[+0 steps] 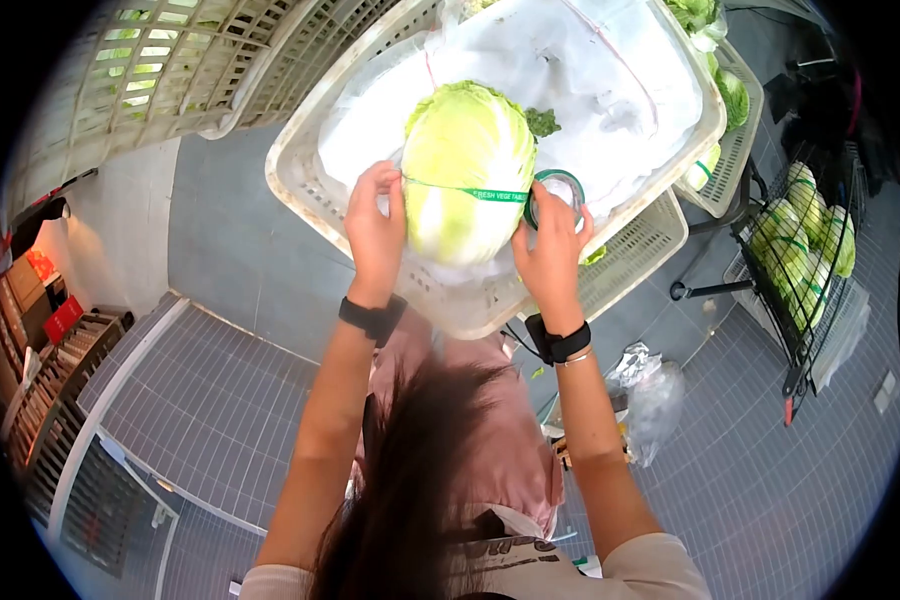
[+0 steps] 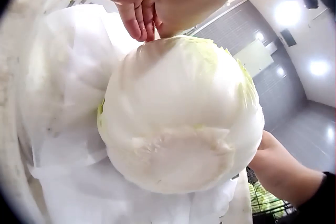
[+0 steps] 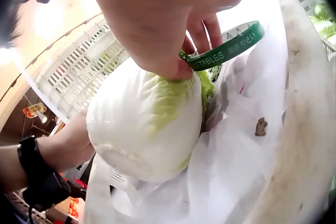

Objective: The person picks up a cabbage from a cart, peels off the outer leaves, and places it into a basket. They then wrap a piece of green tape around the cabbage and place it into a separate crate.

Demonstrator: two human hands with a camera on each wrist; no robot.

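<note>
A pale green cabbage point(image 1: 467, 170) point(image 2: 181, 113) point(image 3: 144, 124) lies on white plastic sheeting inside a cream crate point(image 1: 300, 180). A green printed tape band point(image 1: 470, 192) runs across it. My left hand point(image 1: 375, 225) point(image 2: 144, 16) pinches the tape against the cabbage's left side. On the cabbage's right side my right hand point(image 1: 550, 240) point(image 3: 173, 29) grips a roll of green tape point(image 1: 557, 190) point(image 3: 226, 50), its thumb pressing the tape onto the leaves.
A second slatted crate point(image 1: 170, 70) stands at the upper left. A black wire rack point(image 1: 800, 260) at the right holds several banded cabbages. More greens fill a crate point(image 1: 735, 110) at the upper right. A crumpled plastic bag point(image 1: 650, 395) lies on the grey tiled floor.
</note>
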